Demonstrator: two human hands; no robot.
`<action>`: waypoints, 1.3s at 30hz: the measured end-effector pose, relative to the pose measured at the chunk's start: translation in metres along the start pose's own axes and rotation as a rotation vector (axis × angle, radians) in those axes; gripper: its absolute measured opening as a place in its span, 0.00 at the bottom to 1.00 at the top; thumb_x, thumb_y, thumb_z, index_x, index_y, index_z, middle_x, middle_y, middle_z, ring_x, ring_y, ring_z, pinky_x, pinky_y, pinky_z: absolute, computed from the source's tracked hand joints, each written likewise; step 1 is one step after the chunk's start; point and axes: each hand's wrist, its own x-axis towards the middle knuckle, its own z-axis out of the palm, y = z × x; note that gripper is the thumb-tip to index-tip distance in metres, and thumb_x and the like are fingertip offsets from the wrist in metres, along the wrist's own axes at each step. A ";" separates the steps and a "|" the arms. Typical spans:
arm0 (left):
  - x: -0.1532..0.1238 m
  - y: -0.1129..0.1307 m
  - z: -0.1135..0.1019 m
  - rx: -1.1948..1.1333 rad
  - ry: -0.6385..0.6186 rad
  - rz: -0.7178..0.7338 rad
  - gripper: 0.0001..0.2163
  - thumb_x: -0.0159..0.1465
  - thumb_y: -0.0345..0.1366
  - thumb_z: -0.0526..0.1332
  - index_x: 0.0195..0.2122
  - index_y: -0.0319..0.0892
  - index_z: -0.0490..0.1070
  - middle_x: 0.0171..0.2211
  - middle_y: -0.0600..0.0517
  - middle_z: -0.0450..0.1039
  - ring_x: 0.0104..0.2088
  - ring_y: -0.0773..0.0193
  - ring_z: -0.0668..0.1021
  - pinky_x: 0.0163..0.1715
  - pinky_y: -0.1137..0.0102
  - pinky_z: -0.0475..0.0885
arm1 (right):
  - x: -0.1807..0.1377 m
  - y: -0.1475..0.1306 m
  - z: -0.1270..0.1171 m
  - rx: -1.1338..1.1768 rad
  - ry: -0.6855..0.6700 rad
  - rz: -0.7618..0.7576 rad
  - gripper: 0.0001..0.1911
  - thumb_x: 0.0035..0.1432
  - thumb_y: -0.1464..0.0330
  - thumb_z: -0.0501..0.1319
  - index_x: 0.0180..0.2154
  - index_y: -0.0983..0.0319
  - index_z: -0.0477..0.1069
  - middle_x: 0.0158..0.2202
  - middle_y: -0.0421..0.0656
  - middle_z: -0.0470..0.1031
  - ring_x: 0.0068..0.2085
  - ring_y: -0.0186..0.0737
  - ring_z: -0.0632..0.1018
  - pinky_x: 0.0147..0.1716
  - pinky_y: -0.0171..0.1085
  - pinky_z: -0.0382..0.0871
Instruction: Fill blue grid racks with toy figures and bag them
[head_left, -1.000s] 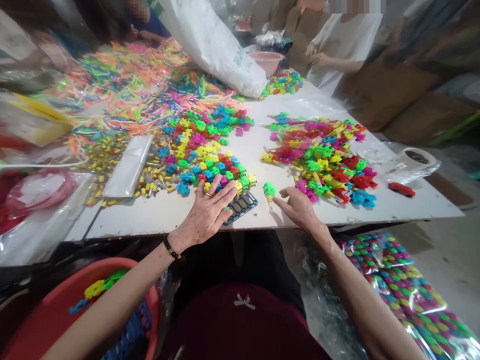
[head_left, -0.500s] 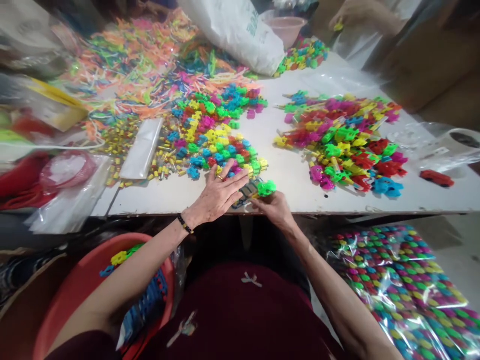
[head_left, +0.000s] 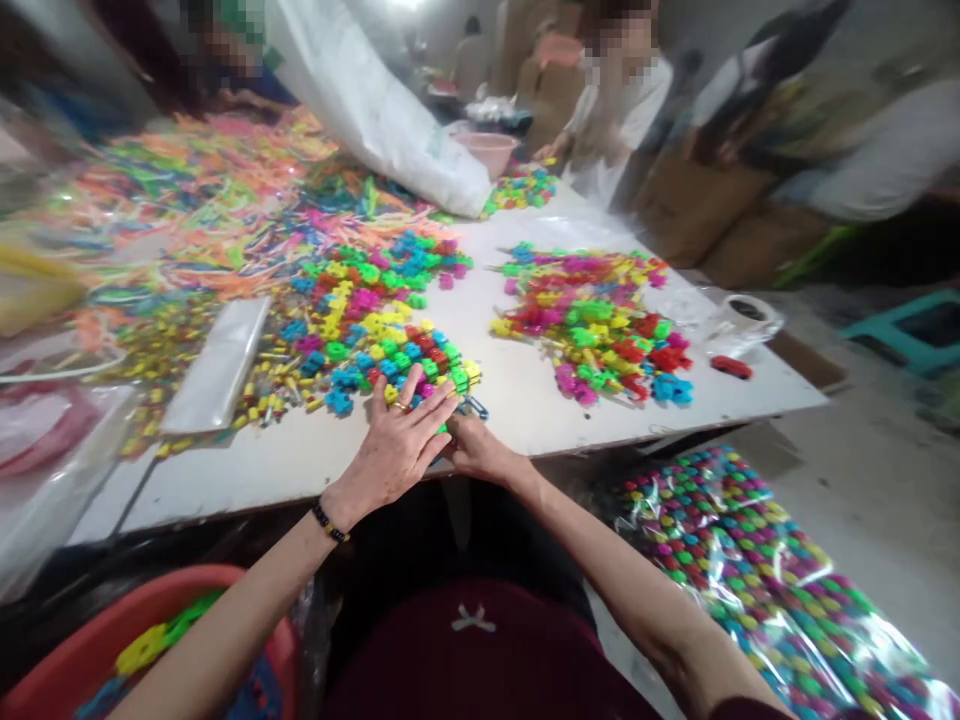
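Note:
My left hand (head_left: 397, 445) lies open, palm down, fingers stretched over the front of a pile of small coloured plastic toy pieces (head_left: 382, 325). Close against its fingertips, my right hand (head_left: 480, 447) is closed at the table's front edge. A bit of a green plastic toy piece (head_left: 442, 429) shows at its fingers; the rest is hidden between the hands. Just beyond the right hand, a flat dark-blue part (head_left: 474, 407) peeks out. To the right lies a heap of coloured pieces on sticks (head_left: 600, 330).
A clear flat packet (head_left: 217, 365) rests on small yellow parts (head_left: 161, 350). Behind are tangled bright strips (head_left: 195, 210) and a white sack (head_left: 390, 120). A tape roll (head_left: 750, 312) and red toy car (head_left: 731, 367) lie right. Below are a red tub (head_left: 217, 578) and bagged pieces (head_left: 750, 560).
The view has tilted up and turned right. My right hand has moved in against my left, and the green toy piece that stood out above it is now mostly hidden.

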 end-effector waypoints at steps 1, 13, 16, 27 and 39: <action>0.002 0.001 0.001 0.012 0.002 0.011 0.21 0.75 0.36 0.51 0.69 0.45 0.62 0.68 0.48 0.64 0.74 0.43 0.50 0.68 0.34 0.42 | -0.001 0.002 -0.004 -0.012 -0.020 -0.002 0.08 0.59 0.72 0.57 0.41 0.62 0.70 0.33 0.43 0.76 0.33 0.40 0.73 0.35 0.37 0.69; 0.010 -0.009 0.007 0.048 -0.005 -0.003 0.19 0.76 0.35 0.49 0.65 0.44 0.66 0.67 0.50 0.66 0.73 0.43 0.56 0.68 0.35 0.45 | -0.027 0.054 -0.153 -0.912 0.156 0.780 0.15 0.66 0.68 0.55 0.51 0.64 0.73 0.46 0.54 0.78 0.44 0.50 0.78 0.39 0.40 0.66; 0.009 -0.009 0.004 0.020 -0.035 -0.020 0.20 0.76 0.37 0.48 0.67 0.45 0.64 0.67 0.49 0.65 0.73 0.44 0.54 0.68 0.35 0.43 | -0.008 0.055 -0.132 -0.819 0.100 0.725 0.16 0.67 0.63 0.55 0.48 0.64 0.75 0.41 0.52 0.80 0.43 0.48 0.79 0.39 0.38 0.66; 0.001 -0.037 -0.021 -0.349 0.068 -0.300 0.21 0.76 0.40 0.47 0.67 0.44 0.64 0.70 0.49 0.60 0.74 0.53 0.51 0.73 0.45 0.43 | 0.009 0.073 -0.141 -0.768 -0.157 0.353 0.09 0.62 0.68 0.62 0.42 0.61 0.79 0.45 0.48 0.76 0.38 0.39 0.76 0.34 0.34 0.61; 0.006 -0.019 -0.002 -0.130 -0.061 -0.060 0.20 0.76 0.39 0.50 0.66 0.44 0.66 0.70 0.50 0.60 0.75 0.47 0.48 0.71 0.40 0.42 | -0.040 0.052 -0.110 -0.303 0.092 0.380 0.19 0.58 0.56 0.62 0.22 0.61 0.68 0.19 0.41 0.69 0.23 0.35 0.68 0.25 0.35 0.57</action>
